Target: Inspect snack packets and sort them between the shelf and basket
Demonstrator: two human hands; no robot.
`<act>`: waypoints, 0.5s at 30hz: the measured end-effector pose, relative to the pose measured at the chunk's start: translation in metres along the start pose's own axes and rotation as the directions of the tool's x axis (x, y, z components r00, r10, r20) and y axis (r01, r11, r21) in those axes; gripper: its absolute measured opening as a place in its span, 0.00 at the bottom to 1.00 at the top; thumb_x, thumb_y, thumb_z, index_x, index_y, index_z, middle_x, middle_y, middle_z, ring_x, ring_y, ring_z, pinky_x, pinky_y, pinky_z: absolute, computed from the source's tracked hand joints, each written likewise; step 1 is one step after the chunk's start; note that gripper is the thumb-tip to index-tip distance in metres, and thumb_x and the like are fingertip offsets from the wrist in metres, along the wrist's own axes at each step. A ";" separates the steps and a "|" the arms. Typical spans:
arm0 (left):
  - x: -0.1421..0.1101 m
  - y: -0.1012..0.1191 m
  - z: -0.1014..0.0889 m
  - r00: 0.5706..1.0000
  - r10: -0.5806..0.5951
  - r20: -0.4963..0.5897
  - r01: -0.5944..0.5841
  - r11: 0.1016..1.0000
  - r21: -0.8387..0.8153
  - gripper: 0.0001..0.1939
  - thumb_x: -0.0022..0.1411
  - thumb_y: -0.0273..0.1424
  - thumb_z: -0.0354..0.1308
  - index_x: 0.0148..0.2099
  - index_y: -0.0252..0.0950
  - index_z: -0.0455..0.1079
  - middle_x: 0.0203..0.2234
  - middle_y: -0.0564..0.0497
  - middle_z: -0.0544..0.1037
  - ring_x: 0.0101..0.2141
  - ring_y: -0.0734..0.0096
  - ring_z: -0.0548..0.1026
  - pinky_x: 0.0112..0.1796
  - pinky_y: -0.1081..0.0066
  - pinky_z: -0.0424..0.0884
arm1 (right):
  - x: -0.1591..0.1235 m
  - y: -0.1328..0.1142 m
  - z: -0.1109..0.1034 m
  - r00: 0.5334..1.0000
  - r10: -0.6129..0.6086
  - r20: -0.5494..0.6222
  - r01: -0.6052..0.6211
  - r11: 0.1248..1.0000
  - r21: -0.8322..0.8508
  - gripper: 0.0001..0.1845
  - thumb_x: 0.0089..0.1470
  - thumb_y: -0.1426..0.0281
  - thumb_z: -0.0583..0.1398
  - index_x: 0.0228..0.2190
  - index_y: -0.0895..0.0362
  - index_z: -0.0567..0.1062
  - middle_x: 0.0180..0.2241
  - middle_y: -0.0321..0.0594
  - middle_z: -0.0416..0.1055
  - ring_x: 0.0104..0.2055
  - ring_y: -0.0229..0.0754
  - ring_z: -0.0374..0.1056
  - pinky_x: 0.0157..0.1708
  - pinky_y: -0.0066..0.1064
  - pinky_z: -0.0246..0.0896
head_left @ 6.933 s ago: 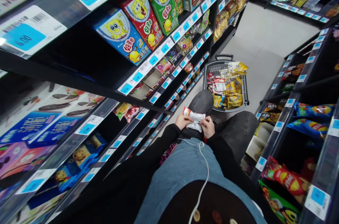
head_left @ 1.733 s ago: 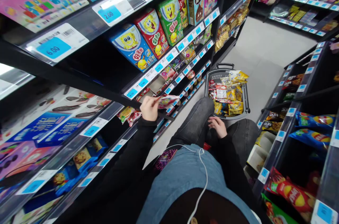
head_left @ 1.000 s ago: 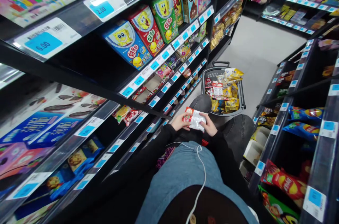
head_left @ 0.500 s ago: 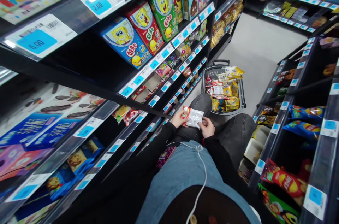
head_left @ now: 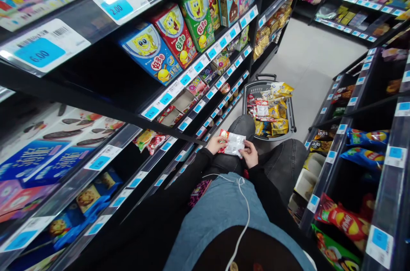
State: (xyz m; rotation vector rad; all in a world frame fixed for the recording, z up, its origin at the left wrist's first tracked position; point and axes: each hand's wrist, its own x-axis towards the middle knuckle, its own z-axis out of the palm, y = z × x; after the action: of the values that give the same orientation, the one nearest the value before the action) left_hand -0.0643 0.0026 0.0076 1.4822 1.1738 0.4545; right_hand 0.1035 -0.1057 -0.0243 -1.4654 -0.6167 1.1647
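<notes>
A small red and silver snack packet (head_left: 233,144) lies stretched between my two hands above my knee, its silver side facing up. My left hand (head_left: 215,144) pinches the red end. At the opposite end, my right hand (head_left: 250,154) grips the silver edge between thumb and fingers. Just beyond my knees a grey shopping basket (head_left: 292,118) stands on the floor, holding yellow bags (head_left: 278,127) and some red and white packets (head_left: 261,108). The print on the held packet is too small to read.
Shelves with price tags run along the left, bearing cartoon snack boxes (head_left: 171,27) and blue biscuit boxes (head_left: 48,157). On the right, low shelves hold chip bags (head_left: 344,219). Pale floor (head_left: 304,53) stretches beyond the basket. A white cable (head_left: 246,215) hangs over my front.
The packet has turned slightly in my hands, and its silver face shows a bit differently. Both hands keep their hold. The view has shifted a little.
</notes>
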 end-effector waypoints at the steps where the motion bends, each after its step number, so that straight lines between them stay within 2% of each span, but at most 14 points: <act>1: 0.001 -0.001 0.000 1.000 0.001 0.012 -0.001 1.000 0.002 0.09 0.42 0.27 0.62 0.31 0.32 0.75 0.27 0.49 0.77 0.33 0.69 0.72 0.41 0.69 0.65 | 0.001 0.001 -0.001 0.999 -0.017 0.048 0.017 1.000 -0.004 0.25 0.35 0.65 0.64 0.39 0.55 0.70 0.41 0.42 0.67 0.24 0.33 0.63 0.27 0.30 0.64; 4: 0.003 -0.003 -0.002 0.999 0.007 0.042 -0.008 1.000 0.011 0.09 0.41 0.27 0.63 0.30 0.31 0.76 0.26 0.49 0.78 0.31 0.68 0.73 0.40 0.68 0.66 | 0.006 0.004 -0.002 0.988 -0.055 0.145 0.067 0.994 -0.081 0.20 0.36 0.65 0.63 0.36 0.55 0.71 0.38 0.40 0.64 0.24 0.32 0.61 0.27 0.29 0.63; 7: 0.005 -0.002 -0.002 0.999 0.015 0.052 -0.016 1.000 0.019 0.08 0.41 0.29 0.64 0.27 0.31 0.75 0.24 0.49 0.77 0.29 0.69 0.73 0.38 0.69 0.66 | 0.010 0.003 -0.001 0.984 -0.086 0.157 0.120 0.968 -0.220 0.15 0.36 0.67 0.63 0.31 0.56 0.71 0.33 0.36 0.59 0.25 0.34 0.61 0.26 0.29 0.62; 11: 0.005 0.001 0.000 0.999 0.003 0.040 -0.005 0.999 0.039 0.10 0.38 0.33 0.66 0.23 0.31 0.74 0.19 0.51 0.75 0.24 0.72 0.70 0.33 0.71 0.66 | 0.009 -0.004 0.003 0.971 -0.194 0.137 0.236 0.841 -0.486 0.06 0.39 0.70 0.62 0.25 0.56 0.71 0.29 0.34 0.55 0.26 0.35 0.58 0.32 0.32 0.62; 15: 0.003 0.002 0.002 1.000 -0.015 0.009 0.015 0.998 0.060 0.12 0.34 0.34 0.68 0.21 0.32 0.73 0.18 0.53 0.73 0.24 0.74 0.68 0.30 0.73 0.65 | 0.003 -0.010 0.006 0.942 -0.286 0.173 0.329 0.703 -0.630 0.01 0.43 0.72 0.60 0.23 0.56 0.70 0.32 0.38 0.54 0.32 0.38 0.59 0.34 0.31 0.61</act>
State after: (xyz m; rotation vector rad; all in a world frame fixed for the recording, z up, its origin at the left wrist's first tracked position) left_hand -0.0607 0.0048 0.0073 1.5243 1.1999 0.4048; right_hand 0.1010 -0.0976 -0.0158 -1.8096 -1.3659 0.7462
